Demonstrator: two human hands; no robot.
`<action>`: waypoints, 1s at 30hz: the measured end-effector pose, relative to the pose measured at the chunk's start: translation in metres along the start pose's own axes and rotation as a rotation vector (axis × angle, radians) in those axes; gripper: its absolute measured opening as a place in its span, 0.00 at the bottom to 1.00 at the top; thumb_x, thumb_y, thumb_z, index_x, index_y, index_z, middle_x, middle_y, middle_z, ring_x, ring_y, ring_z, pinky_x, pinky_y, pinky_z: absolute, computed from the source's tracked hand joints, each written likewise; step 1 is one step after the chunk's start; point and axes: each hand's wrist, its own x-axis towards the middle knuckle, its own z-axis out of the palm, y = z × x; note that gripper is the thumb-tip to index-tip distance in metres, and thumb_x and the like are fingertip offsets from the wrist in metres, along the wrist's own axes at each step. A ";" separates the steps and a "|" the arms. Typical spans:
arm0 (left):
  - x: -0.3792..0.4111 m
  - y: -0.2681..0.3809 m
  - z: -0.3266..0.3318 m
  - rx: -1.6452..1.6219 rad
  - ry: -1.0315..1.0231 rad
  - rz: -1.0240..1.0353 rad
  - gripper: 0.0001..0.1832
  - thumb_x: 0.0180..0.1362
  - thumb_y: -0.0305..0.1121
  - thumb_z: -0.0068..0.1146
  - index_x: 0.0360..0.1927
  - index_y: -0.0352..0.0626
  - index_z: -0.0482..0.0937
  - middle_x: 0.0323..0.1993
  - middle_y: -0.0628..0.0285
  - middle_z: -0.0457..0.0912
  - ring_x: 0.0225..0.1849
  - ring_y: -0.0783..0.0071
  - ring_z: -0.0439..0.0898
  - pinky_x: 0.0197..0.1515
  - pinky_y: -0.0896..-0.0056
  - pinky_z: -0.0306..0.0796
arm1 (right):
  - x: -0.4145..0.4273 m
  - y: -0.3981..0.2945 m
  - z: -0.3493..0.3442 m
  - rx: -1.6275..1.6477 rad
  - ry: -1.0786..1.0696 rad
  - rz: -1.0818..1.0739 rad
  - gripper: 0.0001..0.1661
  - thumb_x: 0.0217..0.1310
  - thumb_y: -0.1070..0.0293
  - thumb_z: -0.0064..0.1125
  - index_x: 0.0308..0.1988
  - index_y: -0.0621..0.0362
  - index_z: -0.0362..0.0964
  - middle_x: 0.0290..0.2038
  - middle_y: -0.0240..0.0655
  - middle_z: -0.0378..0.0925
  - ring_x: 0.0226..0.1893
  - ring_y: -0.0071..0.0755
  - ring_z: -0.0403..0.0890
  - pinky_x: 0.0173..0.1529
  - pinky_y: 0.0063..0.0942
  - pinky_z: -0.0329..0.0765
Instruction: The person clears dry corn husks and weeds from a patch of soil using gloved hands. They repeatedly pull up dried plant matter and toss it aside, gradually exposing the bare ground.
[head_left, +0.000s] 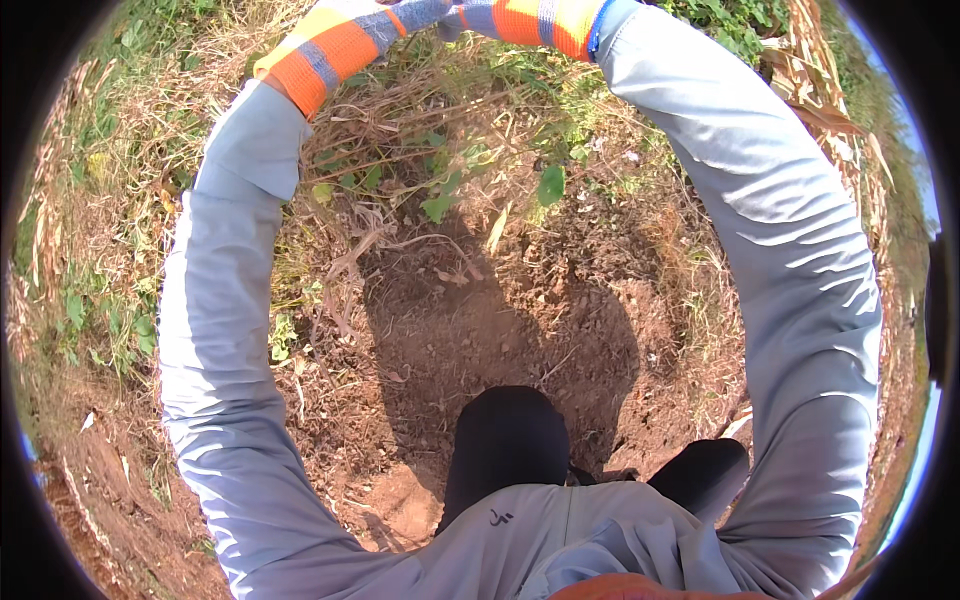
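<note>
Both arms, in light grey sleeves, reach forward in a ring to the top of the view. My left hand (352, 41) wears a knitted glove striped in orange, yellow and grey. My right hand (529, 21), in a matching glove with a blue cuff edge, meets it near the top centre. The fingers are partly cut off by the upper rim, so whether they hold anything cannot be told. Just below the gloves lie dry stalks (420, 124) tangled with green leafy vines (551, 185).
Bare brown soil (480, 322) with my shadow lies before my dark-trousered knees (510, 450). Dry grass and weeds (142, 142) cover the ground at the left. Dried maize stalks (814, 67) stand at the upper right.
</note>
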 end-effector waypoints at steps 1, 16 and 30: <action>-0.001 -0.004 0.000 0.091 -0.026 0.017 0.19 0.53 0.43 0.44 0.38 0.37 0.70 0.33 0.50 0.75 0.35 0.62 0.75 0.40 0.68 0.68 | 0.001 0.005 0.006 0.059 -0.008 -0.002 0.18 0.54 0.63 0.47 0.46 0.58 0.66 0.37 0.36 0.73 0.36 0.24 0.71 0.41 0.22 0.66; 0.001 -0.025 0.031 0.858 -0.142 0.037 0.18 0.51 0.47 0.46 0.30 0.40 0.73 0.24 0.53 0.75 0.29 0.61 0.74 0.33 0.67 0.67 | -0.054 -0.007 0.009 -0.186 0.079 -0.077 0.18 0.56 0.65 0.44 0.46 0.60 0.65 0.34 0.35 0.73 0.35 0.24 0.71 0.40 0.22 0.69; 0.021 -0.082 -0.173 -0.386 0.171 -0.559 0.10 0.54 0.38 0.48 0.36 0.46 0.73 0.13 0.78 0.55 0.13 0.87 0.53 0.15 0.84 0.49 | -0.251 0.035 0.040 0.300 -0.295 0.251 0.15 0.60 0.66 0.40 0.44 0.62 0.66 0.31 0.35 0.75 0.31 0.24 0.75 0.37 0.21 0.72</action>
